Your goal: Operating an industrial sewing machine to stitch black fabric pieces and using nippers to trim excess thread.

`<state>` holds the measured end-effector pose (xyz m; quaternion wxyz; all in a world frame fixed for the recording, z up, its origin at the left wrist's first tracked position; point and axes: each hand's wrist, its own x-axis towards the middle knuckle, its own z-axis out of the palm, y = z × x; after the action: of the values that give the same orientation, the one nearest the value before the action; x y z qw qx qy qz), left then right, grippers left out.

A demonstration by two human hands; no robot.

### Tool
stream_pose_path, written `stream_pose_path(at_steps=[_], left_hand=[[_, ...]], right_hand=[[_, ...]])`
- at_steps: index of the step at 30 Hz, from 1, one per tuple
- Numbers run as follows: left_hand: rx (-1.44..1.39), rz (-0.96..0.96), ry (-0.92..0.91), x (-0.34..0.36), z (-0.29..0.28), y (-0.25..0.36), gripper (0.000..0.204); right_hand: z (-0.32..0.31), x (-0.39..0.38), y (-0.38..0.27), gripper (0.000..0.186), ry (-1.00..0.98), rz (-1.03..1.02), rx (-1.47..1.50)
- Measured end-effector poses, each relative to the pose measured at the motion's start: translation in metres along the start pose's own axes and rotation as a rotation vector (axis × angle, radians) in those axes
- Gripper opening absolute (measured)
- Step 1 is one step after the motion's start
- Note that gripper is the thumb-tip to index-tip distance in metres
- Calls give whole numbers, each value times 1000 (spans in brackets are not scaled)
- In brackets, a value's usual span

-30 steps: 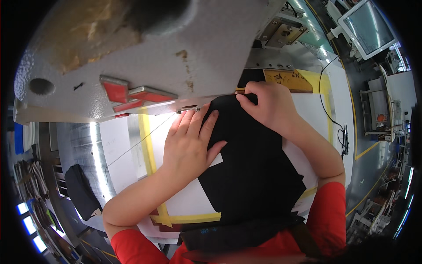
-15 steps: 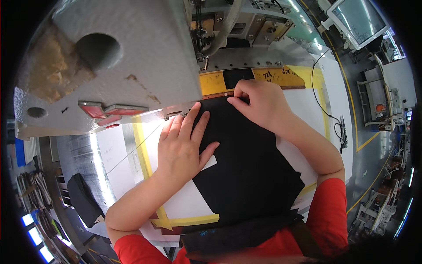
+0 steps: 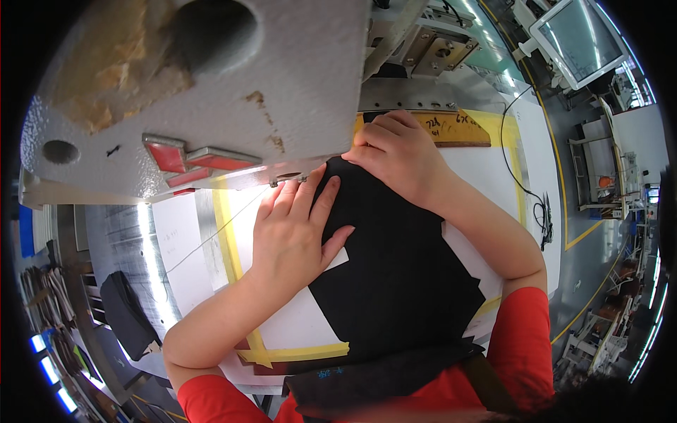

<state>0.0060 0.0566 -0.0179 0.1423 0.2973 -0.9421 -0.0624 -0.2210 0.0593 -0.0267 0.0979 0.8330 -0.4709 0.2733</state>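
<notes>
Lying under left hand [image 3: 293, 236], right hand [image 3: 398, 158]: black fabric [image 3: 395, 282].

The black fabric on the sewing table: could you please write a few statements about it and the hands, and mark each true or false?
1. Both hands rest on the black fabric. True.
2. The left hand lies flat, fingers spread. True.
3. The right hand holds scissors. False: it presses the fabric's far edge, holding no tool.
4. The table carries blue tape. False: the tape is yellow.
</notes>
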Motion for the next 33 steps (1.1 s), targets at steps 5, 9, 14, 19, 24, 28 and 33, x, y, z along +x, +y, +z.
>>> stream_pose_path(at_steps=[5, 9, 14, 19, 24, 28, 33], left_hand=[[34, 9, 1, 0, 0, 0, 62], [58, 0, -18, -2, 2, 0, 62], [110, 18, 21, 2, -1, 4, 62], [122, 41, 7, 4, -2, 3, 63], [58, 0, -28, 2, -1, 3, 61], [61, 5, -19, 4, -1, 3, 61], [103, 38, 22, 4, -1, 2, 60]], right_hand=[[-1, 3, -2, 10, -36, -28, -191], [-21, -8, -9, 13, 13, 269, -136], [-15, -26, -52, 50, -212, 158, -86], [-8, -32, -53, 48, -216, 110, -214], [-18, -38, -33, 37, -190, 143, -169], [-19, -15, -14, 25, -78, 74, -131], [-10, 3, 0, 21, -107, -183, -184]])
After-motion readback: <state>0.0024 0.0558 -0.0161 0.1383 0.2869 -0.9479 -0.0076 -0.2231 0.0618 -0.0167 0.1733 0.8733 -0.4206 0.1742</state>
